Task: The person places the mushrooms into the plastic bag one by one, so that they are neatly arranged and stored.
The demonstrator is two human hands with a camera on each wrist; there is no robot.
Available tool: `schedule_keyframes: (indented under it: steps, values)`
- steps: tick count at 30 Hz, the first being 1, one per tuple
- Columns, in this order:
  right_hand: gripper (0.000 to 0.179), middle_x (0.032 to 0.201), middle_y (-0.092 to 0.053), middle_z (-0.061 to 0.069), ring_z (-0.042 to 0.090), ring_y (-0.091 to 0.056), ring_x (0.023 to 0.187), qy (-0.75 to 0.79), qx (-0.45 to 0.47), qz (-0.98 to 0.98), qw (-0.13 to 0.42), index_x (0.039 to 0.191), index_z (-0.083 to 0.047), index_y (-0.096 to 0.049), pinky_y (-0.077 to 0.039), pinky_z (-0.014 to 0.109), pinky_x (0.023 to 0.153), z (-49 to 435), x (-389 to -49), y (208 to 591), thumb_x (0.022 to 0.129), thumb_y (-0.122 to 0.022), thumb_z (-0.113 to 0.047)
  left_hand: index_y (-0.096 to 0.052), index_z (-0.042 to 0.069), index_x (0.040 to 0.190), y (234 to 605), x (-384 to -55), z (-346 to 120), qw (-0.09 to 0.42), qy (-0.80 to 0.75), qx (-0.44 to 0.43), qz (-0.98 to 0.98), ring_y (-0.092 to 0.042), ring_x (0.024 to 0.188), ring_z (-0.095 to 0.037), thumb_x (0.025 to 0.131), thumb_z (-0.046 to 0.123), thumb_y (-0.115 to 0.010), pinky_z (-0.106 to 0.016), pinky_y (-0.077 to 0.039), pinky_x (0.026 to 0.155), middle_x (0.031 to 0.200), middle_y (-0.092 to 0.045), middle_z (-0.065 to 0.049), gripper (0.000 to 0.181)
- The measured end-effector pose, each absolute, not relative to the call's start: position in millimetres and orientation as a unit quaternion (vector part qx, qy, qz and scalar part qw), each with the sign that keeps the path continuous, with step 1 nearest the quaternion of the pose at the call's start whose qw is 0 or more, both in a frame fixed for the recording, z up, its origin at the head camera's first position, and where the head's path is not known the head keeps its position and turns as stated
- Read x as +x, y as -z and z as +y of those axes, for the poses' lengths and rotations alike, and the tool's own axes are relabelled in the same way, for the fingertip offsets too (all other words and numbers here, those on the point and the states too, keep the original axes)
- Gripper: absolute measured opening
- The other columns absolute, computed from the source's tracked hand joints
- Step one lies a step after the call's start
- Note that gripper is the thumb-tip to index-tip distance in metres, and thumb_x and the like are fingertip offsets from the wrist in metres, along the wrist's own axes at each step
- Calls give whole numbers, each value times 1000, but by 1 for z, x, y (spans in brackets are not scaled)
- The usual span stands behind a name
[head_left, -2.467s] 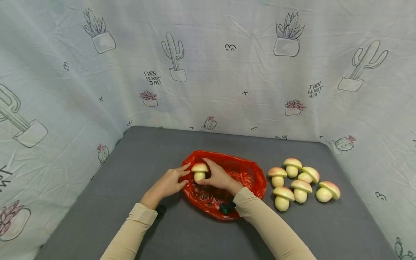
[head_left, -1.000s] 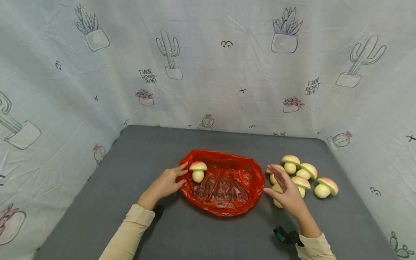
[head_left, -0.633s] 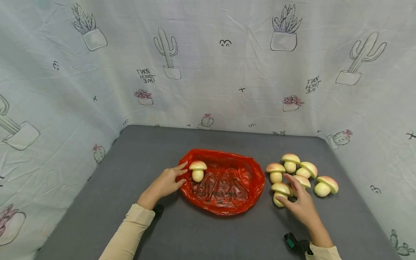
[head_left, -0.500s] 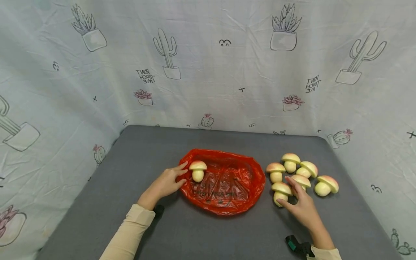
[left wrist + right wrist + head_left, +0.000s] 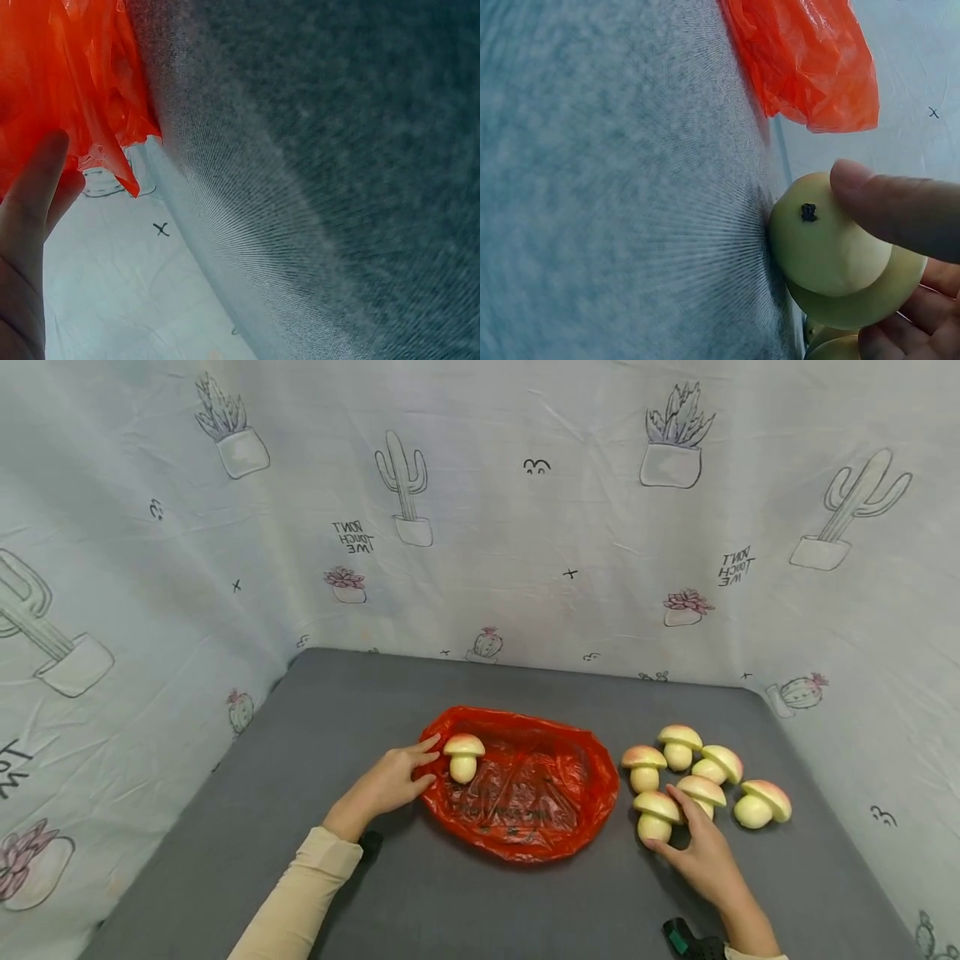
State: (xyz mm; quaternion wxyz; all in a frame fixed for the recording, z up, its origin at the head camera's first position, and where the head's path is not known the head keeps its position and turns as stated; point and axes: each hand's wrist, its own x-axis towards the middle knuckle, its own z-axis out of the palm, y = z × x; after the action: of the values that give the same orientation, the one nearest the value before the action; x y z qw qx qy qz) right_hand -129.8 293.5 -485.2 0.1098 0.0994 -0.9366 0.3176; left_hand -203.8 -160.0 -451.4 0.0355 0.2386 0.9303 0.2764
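My left hand (image 5: 392,781) rests its fairly straight fingers on the left rim of a red plastic bag (image 5: 592,810) spread wide on the table. In the left wrist view its fingers (image 5: 37,180) touch the bag's outer side. One toy mushroom (image 5: 463,767) with a pinkish-yellow cap sits inside the bag at the left. My right hand (image 5: 705,856) pinches the nearest toy mushroom (image 5: 655,820) of the group on the right. In the right wrist view the thumb (image 5: 900,206) presses on that mushroom's pale stem, and the other fingers curl at its cap.
Several more toy mushrooms stand close together behind and beside my right hand, such as one at the left (image 5: 643,768) and one apart at the right (image 5: 761,803). The grey table (image 5: 450,902) ends at a printed cloth (image 5: 480,560) behind and at both sides.
My right hand has let go of the mushroom inside the bag, moved right to the group and closed on the nearest mushroom. My left hand has stayed on the bag's rim.
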Motion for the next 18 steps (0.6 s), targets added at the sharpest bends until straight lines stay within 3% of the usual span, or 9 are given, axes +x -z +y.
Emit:
schedule_keyframes:
  steps: [2, 5, 15, 18]
  values:
    - [83, 134, -47, 27, 43, -44, 119, -316, 99, -938, 104, 138, 6, -40, -36, 50, 88, 293, -129, 485, 71, -82, -20, -54, -1, 132, 451, -204, -159, 37, -278, 238, 930, -23, 39, -4, 90, 13, -63, -21, -32, 46, 148, -39, -16, 45]
    - [82, 133, -47, 29, 48, -44, 117, -316, 100, -938, 97, 137, 7, -40, -36, 55, 87, 293, -127, 484, 71, -82, -20, -55, -2, 131, 451, -204, -158, 37, -277, 238, 930, -22, 40, -3, 90, 13, -64, -20, -31, 46, 148, -39, -16, 45]
    - [79, 132, -49, 27, 46, -45, 118, -322, 91, -937, 98, 137, 6, -42, -37, 55, 87, 293, -128, 483, 73, -81, -19, -55, -2, 131, 450, -204, -158, 32, -271, 238, 932, -22, 43, -3, 90, 13, -64, -22, -34, 52, 147, -41, -16, 44]
    - [78, 132, -51, 24, 36, -48, 116, -317, 86, -938, 107, 137, 3, -44, -38, 48, 87, 292, -127, 481, 73, -81, -22, -55, -2, 131, 451, -203, -158, 34, -268, 235, 934, -23, 43, -4, 90, 13, -64, -22, -34, 52, 147, -40, -15, 45]
